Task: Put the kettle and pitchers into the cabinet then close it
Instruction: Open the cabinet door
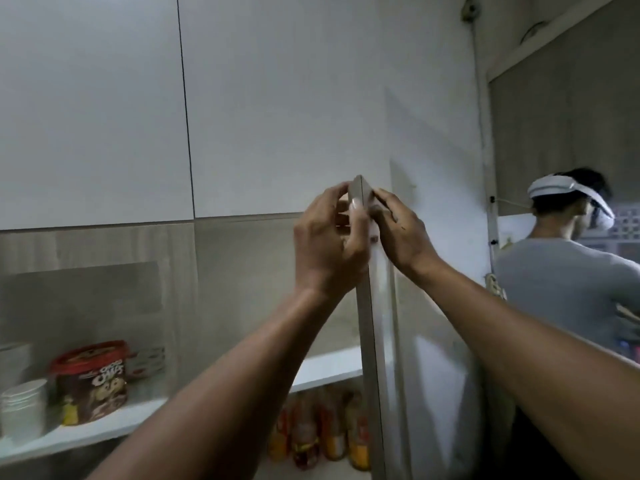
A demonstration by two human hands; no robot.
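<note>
Stacked white containers (24, 403): far left on the upper shelf (104, 429), beside the tub.
Cereal tub (90, 382): red lid, brown label, standing upright on the same shelf.
Bottles (322, 424): orange-capped row on the lower shelf, partly hidden behind the left forearm.
Left hand (327, 247): fingers curled around the top corner of the cabinet door.
Cabinet door (372, 341): open, seen edge-on, swung toward the camera.
Right hand (401, 230): fingers pinching the door's top corner from the other side.
Kettle and pitchers: out of view.
Second person (568, 271): far right, grey shirt, white headset, back turned.
</note>
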